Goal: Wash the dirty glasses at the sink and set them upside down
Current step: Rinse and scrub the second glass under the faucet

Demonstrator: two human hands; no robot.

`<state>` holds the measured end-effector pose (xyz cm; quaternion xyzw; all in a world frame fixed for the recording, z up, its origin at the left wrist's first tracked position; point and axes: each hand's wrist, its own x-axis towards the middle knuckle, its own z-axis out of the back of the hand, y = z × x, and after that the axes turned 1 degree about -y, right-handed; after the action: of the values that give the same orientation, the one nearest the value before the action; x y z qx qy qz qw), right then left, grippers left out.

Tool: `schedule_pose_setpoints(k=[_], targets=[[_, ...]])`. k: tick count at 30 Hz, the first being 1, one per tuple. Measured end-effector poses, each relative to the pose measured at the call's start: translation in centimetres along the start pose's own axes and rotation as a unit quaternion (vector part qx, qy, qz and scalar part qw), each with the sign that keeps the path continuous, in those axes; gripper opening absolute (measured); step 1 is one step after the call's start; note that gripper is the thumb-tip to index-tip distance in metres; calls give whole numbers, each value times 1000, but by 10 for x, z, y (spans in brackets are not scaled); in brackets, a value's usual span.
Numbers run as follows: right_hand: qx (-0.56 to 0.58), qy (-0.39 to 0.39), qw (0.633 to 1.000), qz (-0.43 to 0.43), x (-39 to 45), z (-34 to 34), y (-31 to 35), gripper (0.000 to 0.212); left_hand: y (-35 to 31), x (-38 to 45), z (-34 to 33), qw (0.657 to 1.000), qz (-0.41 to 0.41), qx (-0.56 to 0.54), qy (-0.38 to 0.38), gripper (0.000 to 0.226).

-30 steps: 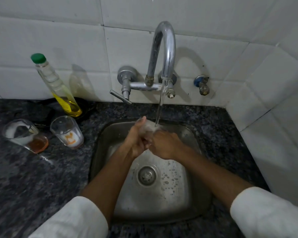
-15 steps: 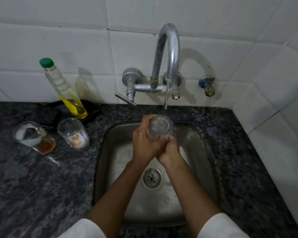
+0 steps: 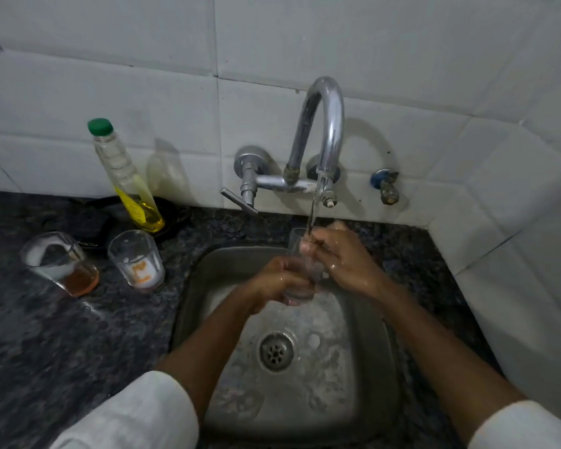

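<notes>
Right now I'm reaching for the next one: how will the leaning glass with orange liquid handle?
The leaning glass probably slips: foam coats its inside. It looks tilted, so a nudge may tip it and spill the orange liquid. Being thin clear glass, it would likely break on the stone counter.

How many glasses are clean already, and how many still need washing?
None looks finished: no glass stands upside down yet. One glass is being rinsed under the tap, held by the left hand and right hand. Two dirty glasses wait on the counter.
</notes>
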<state>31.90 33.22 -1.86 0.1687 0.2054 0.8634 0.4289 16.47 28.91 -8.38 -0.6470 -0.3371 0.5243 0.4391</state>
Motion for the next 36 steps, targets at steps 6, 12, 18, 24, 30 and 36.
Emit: schedule_pose_setpoints(k=[6, 12, 18, 24, 30, 36], targets=[[57, -37, 998, 5, -5, -1, 12, 21, 17, 9, -29, 942, -77, 60, -320, 49], [184, -7, 983, 3, -9, 8, 15, 17, 2, 1, 14, 981, -130, -105, 102, 56], [97, -32, 993, -54, 3, -2, 18, 33, 8, 6, -34, 925, -129, 96, -343, 48], [188, -1, 982, 4, -9, 0, 12, 20, 8, 4, 10, 983, -120, -118, 72, 42], [95, -66, 991, -70, -3, -16, 8, 28, -3, 9, -30, 934, -116, 156, -301, 42], [158, -46, 986, -22, -10, -9, 9, 25, 1, -3, 6, 996, -62, -52, 48, 38]])
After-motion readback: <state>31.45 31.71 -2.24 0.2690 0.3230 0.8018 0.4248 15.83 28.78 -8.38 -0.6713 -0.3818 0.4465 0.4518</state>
